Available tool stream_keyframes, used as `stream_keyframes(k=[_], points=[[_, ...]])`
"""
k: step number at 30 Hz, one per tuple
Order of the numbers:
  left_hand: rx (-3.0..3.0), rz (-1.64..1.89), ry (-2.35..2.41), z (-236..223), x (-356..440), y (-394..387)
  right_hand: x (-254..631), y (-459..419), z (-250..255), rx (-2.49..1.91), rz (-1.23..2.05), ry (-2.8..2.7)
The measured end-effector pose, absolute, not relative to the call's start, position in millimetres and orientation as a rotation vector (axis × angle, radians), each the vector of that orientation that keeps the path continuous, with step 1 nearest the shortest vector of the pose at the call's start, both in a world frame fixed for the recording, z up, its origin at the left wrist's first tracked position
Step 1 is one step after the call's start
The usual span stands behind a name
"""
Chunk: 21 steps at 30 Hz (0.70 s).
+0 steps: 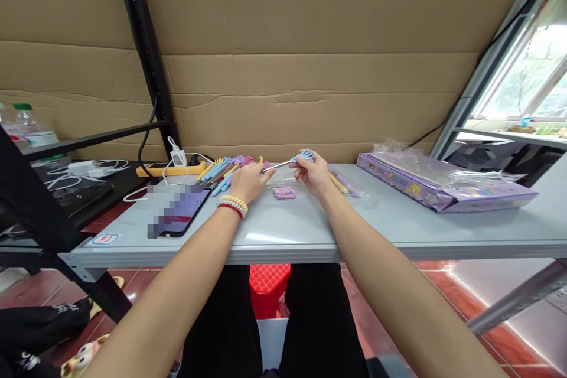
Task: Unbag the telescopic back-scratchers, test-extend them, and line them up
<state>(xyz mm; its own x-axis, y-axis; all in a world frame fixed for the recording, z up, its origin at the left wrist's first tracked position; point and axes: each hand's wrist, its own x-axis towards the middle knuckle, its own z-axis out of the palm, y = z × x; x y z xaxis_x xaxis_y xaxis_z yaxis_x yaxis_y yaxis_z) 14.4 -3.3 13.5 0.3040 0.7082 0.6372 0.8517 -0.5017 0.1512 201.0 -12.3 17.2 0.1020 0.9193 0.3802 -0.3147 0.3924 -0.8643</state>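
A thin back scratcher (280, 166) with a shiny metal rod spans the gap between my hands, just above the table. My left hand (248, 182), wearing beaded bracelets, is closed around its near end. At its light-blue claw-like head (303, 156), the fingers of my right hand (312, 172) are pinched. Below and between the hands lies a small pink card (284, 192). Beside my left hand is a pile of similar back scratchers (221, 171) in blue, yellow, purple and pink. Near my right hand, clear plastic packaging (354, 188) holds yellow and purple pieces.
A purple box (425, 189) topped with clear plastic wrap rests at the right. On the left are a phone (188, 212), a yellow power strip (177, 169) and white cables. Cardboard (310, 71) walls the back; a dark metal post (148, 53) rises at the left.
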Motion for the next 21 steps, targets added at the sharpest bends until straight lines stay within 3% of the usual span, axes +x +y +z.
stream_keyframes(k=[21], points=[[-2.734,-1.451,-1.017,4,11,-1,204,-24,15,-0.777,1.204,-1.315]])
